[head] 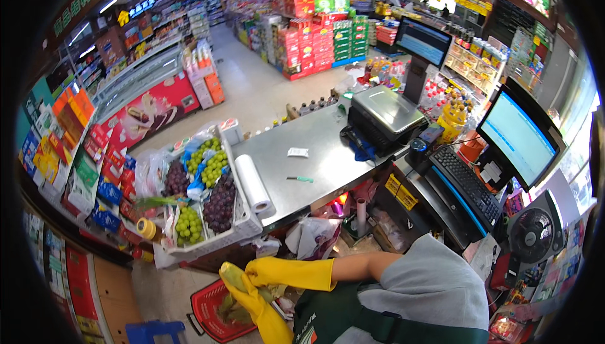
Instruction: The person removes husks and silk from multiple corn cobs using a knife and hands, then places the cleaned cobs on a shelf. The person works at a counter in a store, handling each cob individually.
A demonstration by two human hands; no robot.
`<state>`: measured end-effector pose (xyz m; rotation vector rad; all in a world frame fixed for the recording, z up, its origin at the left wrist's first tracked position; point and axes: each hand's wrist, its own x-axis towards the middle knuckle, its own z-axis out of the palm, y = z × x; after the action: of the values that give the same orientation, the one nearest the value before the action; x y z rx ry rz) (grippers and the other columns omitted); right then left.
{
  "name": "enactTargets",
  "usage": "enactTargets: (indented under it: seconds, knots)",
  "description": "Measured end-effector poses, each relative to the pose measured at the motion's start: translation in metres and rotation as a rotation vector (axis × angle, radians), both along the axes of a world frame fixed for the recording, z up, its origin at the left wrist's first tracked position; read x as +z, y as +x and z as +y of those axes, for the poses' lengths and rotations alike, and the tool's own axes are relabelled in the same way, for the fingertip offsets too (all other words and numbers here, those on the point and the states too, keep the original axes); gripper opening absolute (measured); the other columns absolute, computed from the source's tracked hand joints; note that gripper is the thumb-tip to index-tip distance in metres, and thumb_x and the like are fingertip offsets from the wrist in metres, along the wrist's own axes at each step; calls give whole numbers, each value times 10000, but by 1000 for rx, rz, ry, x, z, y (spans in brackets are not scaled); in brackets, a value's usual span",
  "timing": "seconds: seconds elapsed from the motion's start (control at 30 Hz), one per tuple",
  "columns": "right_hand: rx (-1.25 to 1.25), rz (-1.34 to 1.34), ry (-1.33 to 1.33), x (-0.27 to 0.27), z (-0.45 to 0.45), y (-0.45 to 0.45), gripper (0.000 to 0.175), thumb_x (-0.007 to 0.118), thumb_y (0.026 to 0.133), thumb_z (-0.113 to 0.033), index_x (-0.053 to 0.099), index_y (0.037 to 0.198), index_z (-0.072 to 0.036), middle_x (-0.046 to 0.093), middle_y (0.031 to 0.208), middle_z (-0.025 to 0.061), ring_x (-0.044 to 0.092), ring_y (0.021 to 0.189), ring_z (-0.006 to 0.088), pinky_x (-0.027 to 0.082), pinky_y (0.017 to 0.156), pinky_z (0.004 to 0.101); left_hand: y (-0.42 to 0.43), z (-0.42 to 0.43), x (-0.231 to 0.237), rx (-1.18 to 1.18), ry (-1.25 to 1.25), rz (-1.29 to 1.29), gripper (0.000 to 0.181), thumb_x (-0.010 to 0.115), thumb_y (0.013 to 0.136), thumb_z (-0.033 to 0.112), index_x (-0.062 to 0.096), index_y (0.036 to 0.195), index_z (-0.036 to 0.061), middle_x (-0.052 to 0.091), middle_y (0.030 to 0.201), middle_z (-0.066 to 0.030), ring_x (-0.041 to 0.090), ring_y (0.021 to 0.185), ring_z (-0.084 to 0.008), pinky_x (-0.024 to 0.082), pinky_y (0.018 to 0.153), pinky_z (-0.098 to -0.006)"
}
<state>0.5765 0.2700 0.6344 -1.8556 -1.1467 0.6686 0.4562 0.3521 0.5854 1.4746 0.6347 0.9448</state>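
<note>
Yellow rubber gloves cover both of my hands. My left hand (246, 299) wraps around a pale green ear of corn (231, 272), its tip pointing up and to the left. The fingers of my right hand (261, 270) are curled against the side of the ear; what exactly they pinch is hidden. Below my hands a red plastic basket (204, 307) stands on the floor. Loose corn husks (232, 313) lie in it, partly covered by my left glove.
A white crate (227, 238) of grapes stands on the metal counter (283, 178) beside a plastic film roll (253, 183). A green-handled knife (301, 179) lies there too. A blue stool (156, 331) is left of the basket. Scale (388, 107), keyboard (465, 183) and monitor (517, 131) are rightward.
</note>
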Motion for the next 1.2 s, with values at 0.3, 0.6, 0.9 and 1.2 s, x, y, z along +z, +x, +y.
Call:
enactTargets:
  seconds: [0.3,0.6,0.9,1.2]
  knots:
    - [-97,-108,-10,31,-16,-4,310,731,912,-344,751,1123,-117,749,1027,126,728,930,353,574,807,437,1,-9,17,43,-29,27,711,749,1002,208,398,1580,-11,440,1614,-172,454,1458,-274,353,1208,-382]
    - [-181,56,-3,-2,-26,-14,292,670,962,-249,671,1169,-44,735,1065,187,711,999,379,559,863,431,-46,-13,39,287,-239,-316,785,677,1035,425,283,1642,122,520,1542,-162,571,1336,-317,475,1120,-456]
    - [-60,1375,544,-37,7,-21,237,538,1094,-250,537,1155,-20,692,1095,173,725,1053,343,585,974,534,-91,17,-35,288,-934,-822,745,667,1014,511,326,1625,256,515,1535,-110,551,1360,-327,473,1125,-581]
    - [266,198,61,62,14,-39,465,679,973,-301,609,1410,-157,702,1215,102,691,1032,280,543,906,396,-68,-15,46,288,-481,-355,772,726,1015,243,292,1641,115,544,1499,-123,557,1346,-279,474,1127,-431]
